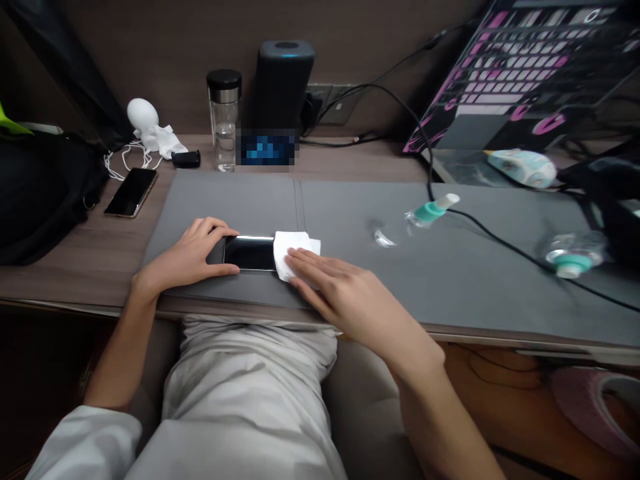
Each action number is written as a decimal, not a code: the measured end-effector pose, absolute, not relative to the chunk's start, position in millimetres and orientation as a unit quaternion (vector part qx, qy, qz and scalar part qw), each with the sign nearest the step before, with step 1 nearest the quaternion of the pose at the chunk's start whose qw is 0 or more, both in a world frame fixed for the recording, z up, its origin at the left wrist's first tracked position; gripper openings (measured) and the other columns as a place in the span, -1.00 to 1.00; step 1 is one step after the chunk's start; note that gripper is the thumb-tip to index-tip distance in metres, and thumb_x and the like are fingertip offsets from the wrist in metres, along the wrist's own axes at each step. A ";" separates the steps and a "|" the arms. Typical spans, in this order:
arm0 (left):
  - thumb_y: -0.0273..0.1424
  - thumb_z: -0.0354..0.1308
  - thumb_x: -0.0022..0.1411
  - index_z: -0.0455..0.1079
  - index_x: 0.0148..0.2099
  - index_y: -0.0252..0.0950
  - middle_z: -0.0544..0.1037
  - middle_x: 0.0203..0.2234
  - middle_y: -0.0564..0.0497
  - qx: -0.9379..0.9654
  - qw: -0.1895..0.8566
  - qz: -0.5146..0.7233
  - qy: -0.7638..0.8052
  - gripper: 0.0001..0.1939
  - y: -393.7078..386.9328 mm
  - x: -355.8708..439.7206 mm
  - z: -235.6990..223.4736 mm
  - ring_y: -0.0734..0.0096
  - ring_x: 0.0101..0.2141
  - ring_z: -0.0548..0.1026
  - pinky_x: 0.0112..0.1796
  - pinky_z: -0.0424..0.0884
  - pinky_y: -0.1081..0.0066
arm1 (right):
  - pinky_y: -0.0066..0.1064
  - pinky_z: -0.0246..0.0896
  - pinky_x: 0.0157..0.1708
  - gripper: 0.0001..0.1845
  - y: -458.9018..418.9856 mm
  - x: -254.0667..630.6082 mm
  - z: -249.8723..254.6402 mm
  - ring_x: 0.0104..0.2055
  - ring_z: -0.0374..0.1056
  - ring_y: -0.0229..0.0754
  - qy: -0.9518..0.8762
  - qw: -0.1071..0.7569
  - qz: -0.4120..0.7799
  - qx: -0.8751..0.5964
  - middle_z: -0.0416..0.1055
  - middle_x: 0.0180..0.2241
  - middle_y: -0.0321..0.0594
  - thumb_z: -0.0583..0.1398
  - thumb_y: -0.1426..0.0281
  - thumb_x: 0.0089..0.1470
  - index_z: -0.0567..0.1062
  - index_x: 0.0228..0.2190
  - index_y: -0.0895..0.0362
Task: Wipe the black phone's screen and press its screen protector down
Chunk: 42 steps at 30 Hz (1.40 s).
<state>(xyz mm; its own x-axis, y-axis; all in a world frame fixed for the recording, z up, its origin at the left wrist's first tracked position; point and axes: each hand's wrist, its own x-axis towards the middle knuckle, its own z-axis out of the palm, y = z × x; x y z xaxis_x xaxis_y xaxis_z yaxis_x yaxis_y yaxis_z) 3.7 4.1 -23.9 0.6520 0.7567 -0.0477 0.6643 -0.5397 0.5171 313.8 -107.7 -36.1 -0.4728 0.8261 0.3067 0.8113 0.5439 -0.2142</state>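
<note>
Two grips meet on a black smartphone (249,253) lying on a gray desk mat (400,280): the left grip (187,257) curls around one end, while the right grip (340,287) spreads flat, pressing a white tissue (295,253) over the other end. Farther off on the counter (55,280) are a second smartphone (131,192), a glass water bottle (225,127) and a black cylindrical speaker (283,80)

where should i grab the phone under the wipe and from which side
Grip the smartphone by its long edges at the left end, coming from the left as the left hand does. It lies flat, screen up, on the grey desk mat, and the white wipe covers its right end under the right hand.
</note>
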 end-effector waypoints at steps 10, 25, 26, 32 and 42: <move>0.24 0.25 0.38 0.37 0.39 -0.08 0.40 0.28 -0.15 0.875 0.251 0.100 0.401 -0.26 4.8 3.3 -26.7 -0.11 0.37 0.28 0.43 0.21 -0.13 | 0.11 0.30 0.48 -0.40 -91.1 305.5 -54.8 0.51 0.29 0.15 -0.838 0.210 0.055 -0.501 0.37 0.44 0.12 0.09 0.14 0.57 0.47 0.39 0.23; 0.23 0.27 0.37 0.38 0.37 -0.11 0.40 0.28 -0.16 0.876 0.250 0.103 0.400 -0.26 4.7 4.4 -27.9 -0.11 0.37 0.28 0.42 0.21 -0.11 | 0.08 0.58 0.26 -0.42 -116.1 291.5 -42.4 0.30 0.55 0.25 -0.842 0.206 -0.030 -0.497 0.57 0.24 0.26 0.05 0.18 0.59 0.61 0.21 0.37; 0.23 0.27 0.38 0.38 0.37 -0.10 0.41 0.28 -0.16 0.876 0.249 0.104 0.400 -0.26 4.6 4.5 -27.9 -0.11 0.36 0.29 0.42 0.21 -0.12 | 0.10 0.56 0.28 -0.43 -112.8 292.4 -43.9 0.31 0.54 0.24 -0.840 0.210 -0.022 -0.501 0.56 0.25 0.23 0.05 0.18 0.59 0.61 0.21 0.34; 0.24 0.27 0.36 0.38 0.37 -0.06 0.41 0.27 -0.14 0.878 0.249 0.109 0.394 -0.26 5.7 3.1 -29.9 -0.10 0.36 0.29 0.42 0.22 -0.12 | 0.18 0.33 0.46 -0.46 -95.5 299.4 -54.7 0.45 0.37 0.21 -0.833 0.210 0.026 -0.511 0.45 0.37 0.12 0.08 0.18 0.58 0.54 0.33 0.22; 0.22 0.28 0.36 0.38 0.37 -0.10 0.41 0.28 -0.15 0.875 0.251 0.106 0.400 -0.26 4.1 5.0 -27.3 -0.10 0.37 0.28 0.42 0.21 -0.10 | 0.18 0.25 0.51 -0.42 -90.2 294.1 -59.5 0.48 0.32 0.21 -0.834 0.214 0.024 -0.508 0.39 0.41 0.19 0.08 0.19 0.58 0.49 0.37 0.28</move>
